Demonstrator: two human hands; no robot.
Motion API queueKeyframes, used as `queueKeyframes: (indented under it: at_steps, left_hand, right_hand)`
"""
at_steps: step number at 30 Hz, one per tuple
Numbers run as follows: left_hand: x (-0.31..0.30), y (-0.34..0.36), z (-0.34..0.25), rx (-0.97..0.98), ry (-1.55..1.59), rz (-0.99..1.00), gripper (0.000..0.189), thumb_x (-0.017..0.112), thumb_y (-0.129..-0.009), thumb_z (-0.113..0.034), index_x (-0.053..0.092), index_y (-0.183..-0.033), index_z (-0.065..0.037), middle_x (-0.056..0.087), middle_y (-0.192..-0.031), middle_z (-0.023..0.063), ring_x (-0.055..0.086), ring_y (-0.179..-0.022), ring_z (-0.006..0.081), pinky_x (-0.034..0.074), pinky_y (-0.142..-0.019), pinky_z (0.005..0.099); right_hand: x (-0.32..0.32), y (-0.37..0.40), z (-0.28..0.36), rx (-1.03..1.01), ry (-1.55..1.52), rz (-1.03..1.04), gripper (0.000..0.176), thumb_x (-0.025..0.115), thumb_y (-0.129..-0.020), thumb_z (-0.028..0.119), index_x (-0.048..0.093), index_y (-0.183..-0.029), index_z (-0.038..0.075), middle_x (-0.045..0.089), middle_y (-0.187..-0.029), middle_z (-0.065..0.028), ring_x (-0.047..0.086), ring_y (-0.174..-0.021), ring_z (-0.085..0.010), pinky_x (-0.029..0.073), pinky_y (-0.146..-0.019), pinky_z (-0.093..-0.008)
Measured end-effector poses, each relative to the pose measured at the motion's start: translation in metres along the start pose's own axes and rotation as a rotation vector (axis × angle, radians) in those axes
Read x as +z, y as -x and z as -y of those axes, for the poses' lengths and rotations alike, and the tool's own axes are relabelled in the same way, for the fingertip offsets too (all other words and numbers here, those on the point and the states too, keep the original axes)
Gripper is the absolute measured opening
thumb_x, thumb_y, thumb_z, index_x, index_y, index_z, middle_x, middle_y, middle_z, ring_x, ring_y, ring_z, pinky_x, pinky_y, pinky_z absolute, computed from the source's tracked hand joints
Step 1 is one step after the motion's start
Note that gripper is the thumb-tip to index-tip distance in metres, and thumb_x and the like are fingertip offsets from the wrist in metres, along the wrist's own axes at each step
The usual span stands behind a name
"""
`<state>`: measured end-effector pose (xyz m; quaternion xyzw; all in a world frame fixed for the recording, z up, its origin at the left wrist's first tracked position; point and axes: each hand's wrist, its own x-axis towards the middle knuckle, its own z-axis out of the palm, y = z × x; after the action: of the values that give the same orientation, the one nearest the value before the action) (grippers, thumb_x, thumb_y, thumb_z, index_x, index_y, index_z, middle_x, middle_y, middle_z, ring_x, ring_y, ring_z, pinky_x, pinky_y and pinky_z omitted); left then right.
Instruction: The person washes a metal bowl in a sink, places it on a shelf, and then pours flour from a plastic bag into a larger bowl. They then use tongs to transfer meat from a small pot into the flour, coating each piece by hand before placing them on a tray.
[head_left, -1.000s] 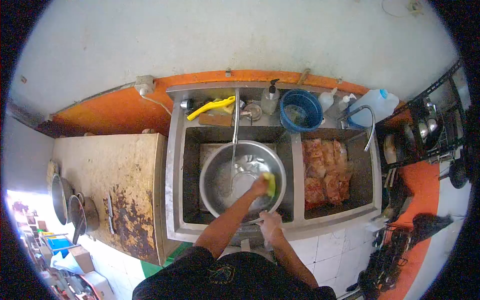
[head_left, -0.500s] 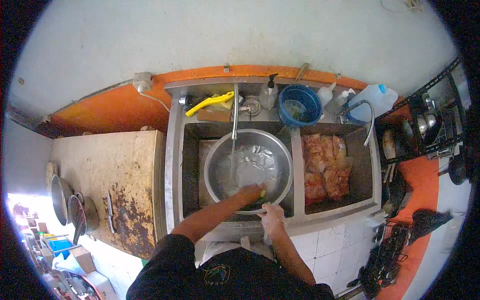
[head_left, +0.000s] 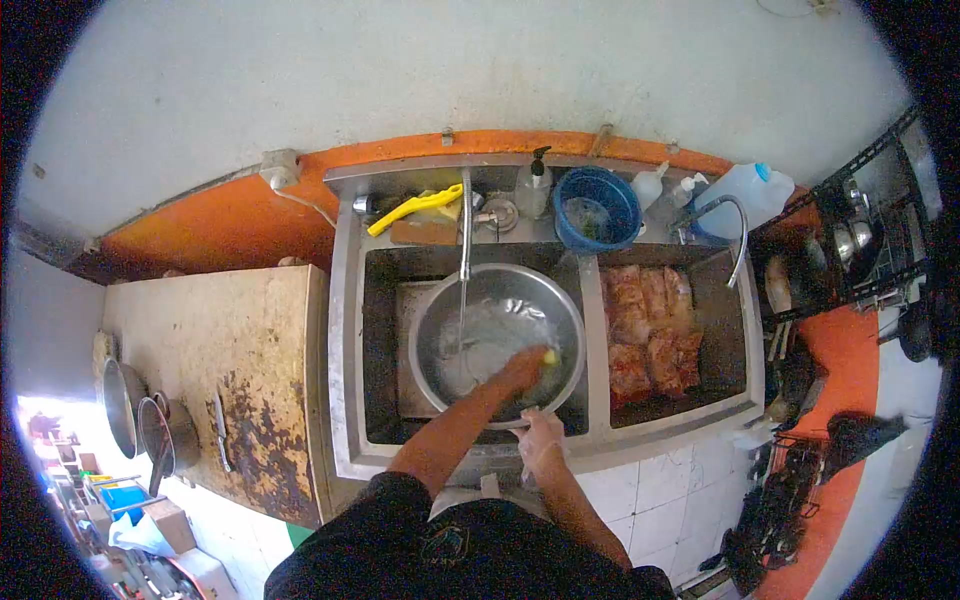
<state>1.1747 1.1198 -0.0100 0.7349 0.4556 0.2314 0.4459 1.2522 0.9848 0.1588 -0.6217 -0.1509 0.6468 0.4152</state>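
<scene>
Head view: my left hand [head_left: 522, 368] is closed around a yellow sponge [head_left: 549, 356], pressing it against the inner wall of the steel bowl [head_left: 520, 300], on the bowl's near right side. My right hand [head_left: 541, 437] clamps the bowl's near rim, fingers curled over the edge. The tap spout [head_left: 464, 230] hangs above the bowl's far left part. Raw meat [head_left: 650, 340] fills the basin just right of the bowl, and a blue basket [head_left: 598, 208] sits beyond it.

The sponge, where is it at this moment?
In the head view, the sponge is in the left hand, inside the bowl, at its right side.
</scene>
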Motion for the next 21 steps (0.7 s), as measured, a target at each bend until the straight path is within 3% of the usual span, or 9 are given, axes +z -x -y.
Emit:
queueKeyframes:
  at_steps: [3,5,7,9,12,15,17,19,21]
  left_hand:
    - [-0.019,0.013,-0.055,-0.075,-0.127,0.41,0.052,0.055,-0.073,-0.008,0.042,-0.123,-0.008,0.056,-0.106,0.021,0.057,-0.094,0.0379,0.047,-0.079,0.0444]
    - [-0.024,0.016,-0.055,-0.114,-0.16,0.424,0.055,0.057,-0.074,-0.01,0.04,-0.126,-0.009,0.055,-0.11,0.02,0.058,-0.094,0.0367,0.048,-0.08,0.0432]
    - [-0.042,0.012,-0.047,-0.12,-0.327,0.203,0.057,0.058,-0.075,-0.012,0.038,-0.128,-0.008,0.053,-0.112,0.0216,0.058,-0.092,0.0381,0.048,-0.079,0.0447]
    - [-0.071,-0.003,-0.052,-0.329,-0.497,0.101,0.058,0.059,-0.076,-0.013,0.036,-0.129,-0.008,0.049,-0.116,0.0241,0.058,-0.092,0.0399,0.048,-0.078,0.0464]
    - [-0.114,-0.03,-0.085,-0.504,-0.161,-0.456,0.054,0.056,-0.077,-0.012,0.038,-0.127,-0.007,0.047,-0.117,0.0254,0.056,-0.093,0.0417,0.048,-0.077,0.0479]
    - [-0.069,-0.06,-0.054,-0.58,-0.157,-0.678,0.054,0.057,-0.075,-0.011,0.039,-0.125,-0.007,0.047,-0.113,0.0249,0.055,-0.093,0.0414,0.048,-0.077,0.0473]
    - [-0.026,-0.064,-0.009,-0.052,-0.345,-0.484,0.052,0.06,-0.073,-0.011,0.042,-0.122,-0.007,0.051,-0.103,0.0224,0.054,-0.091,0.042,0.047,-0.079,0.0474]
    - [-0.046,-0.043,-0.071,-0.213,0.072,-0.092,0.043,0.064,-0.076,-0.021,0.053,-0.115,-0.007,0.049,-0.123,0.0162,0.05,-0.107,0.0341,0.04,-0.092,0.0436]
    - [-0.033,-0.023,-0.069,0.048,0.243,0.157,0.045,0.061,-0.077,-0.019,0.05,-0.119,-0.009,0.057,-0.108,0.0174,0.055,-0.101,0.034,0.044,-0.086,0.0416]
  right_hand:
    - [-0.022,-0.02,-0.004,-0.145,0.097,-0.095,0.019,0.059,-0.074,0.007,0.049,-0.087,-0.001,0.051,-0.085,-0.0113,0.055,-0.08,-0.0225,0.054,-0.067,-0.0364]
    - [-0.013,-0.003,0.028,-0.097,0.083,-0.222,0.02,0.059,-0.074,0.007,0.048,-0.088,-0.002,0.051,-0.084,-0.0116,0.055,-0.079,-0.0226,0.054,-0.065,-0.0354]
    - [-0.014,0.002,0.037,-0.021,0.04,-0.314,0.021,0.059,-0.074,0.007,0.048,-0.09,-0.002,0.052,-0.082,-0.0117,0.056,-0.078,-0.0228,0.053,-0.064,-0.0345]
    - [-0.028,-0.01,0.021,-0.055,0.365,-0.437,0.025,0.059,-0.075,0.008,0.049,-0.094,-0.005,0.055,-0.082,-0.0128,0.058,-0.074,-0.0234,0.052,-0.061,-0.0338]
    - [-0.03,-0.006,0.024,-0.227,0.487,-0.443,0.032,0.061,-0.074,0.01,0.049,-0.099,-0.007,0.058,-0.084,-0.0145,0.059,-0.07,-0.0244,0.051,-0.058,-0.0333]
    - [-0.011,0.003,0.034,-0.211,0.579,-0.492,0.035,0.062,-0.072,0.01,0.05,-0.101,-0.006,0.059,-0.089,-0.0169,0.06,-0.073,-0.0249,0.051,-0.057,-0.0342]
    - [-0.006,-0.001,0.034,-0.325,0.533,-0.484,0.037,0.061,-0.072,0.01,0.05,-0.104,-0.004,0.058,-0.09,-0.017,0.06,-0.074,-0.0257,0.052,-0.058,-0.034]
    - [0.001,-0.004,0.052,-0.197,0.44,-0.444,0.039,0.06,-0.073,0.009,0.047,-0.108,-0.002,0.057,-0.095,-0.0165,0.06,-0.077,-0.0261,0.053,-0.062,-0.0339]
    - [-0.003,-0.013,0.052,-0.14,0.298,-0.403,0.039,0.06,-0.074,0.008,0.046,-0.109,-0.002,0.056,-0.096,-0.0162,0.06,-0.079,-0.0262,0.054,-0.063,-0.0339]
